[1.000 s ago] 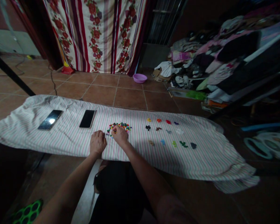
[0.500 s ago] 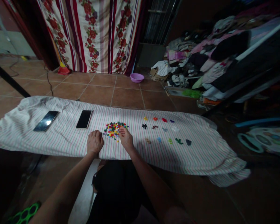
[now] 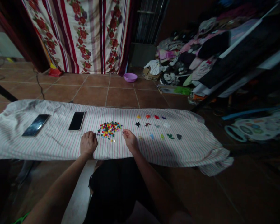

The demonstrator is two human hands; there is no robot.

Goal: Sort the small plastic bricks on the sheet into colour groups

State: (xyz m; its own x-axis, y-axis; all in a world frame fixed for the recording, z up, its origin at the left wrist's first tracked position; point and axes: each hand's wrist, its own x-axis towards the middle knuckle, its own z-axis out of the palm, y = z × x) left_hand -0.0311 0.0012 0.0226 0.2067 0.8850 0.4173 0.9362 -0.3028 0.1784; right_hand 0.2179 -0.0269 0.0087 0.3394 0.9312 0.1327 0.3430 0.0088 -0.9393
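A heap of small multicoloured beads or cube-like pieces [image 3: 109, 129] lies on a striped cloth [image 3: 60, 146]. My left hand [image 3: 88, 143] rests on the cloth at the heap's left edge, fingers curled in and no piece showing in it. Just right of the heap, my right hand [image 3: 130, 140] is closed in a pinch, with a tiny dark piece [image 3: 123, 133] at its fingertips. Beyond it, little groups sorted by colour stand in rows, among them yellow pieces [image 3: 138, 116], black pieces [image 3: 137, 124], white pieces [image 3: 166, 125] and dark green pieces [image 3: 170, 136].
Two phones, one tilted silvery phone [image 3: 36, 125] and one dark-screened phone [image 3: 77, 121], lie on the cloth at left. On the tiled floor behind is a purple basin [image 3: 130, 77]. Piled clothes [image 3: 177, 59] fill the back right, and a floral curtain [image 3: 93, 37] hangs behind.
My right hand has drawn off the heap to the right, a tiny dark piece now in its pinch. The left hand stays beside the heap. The whole view has shifted somewhat.
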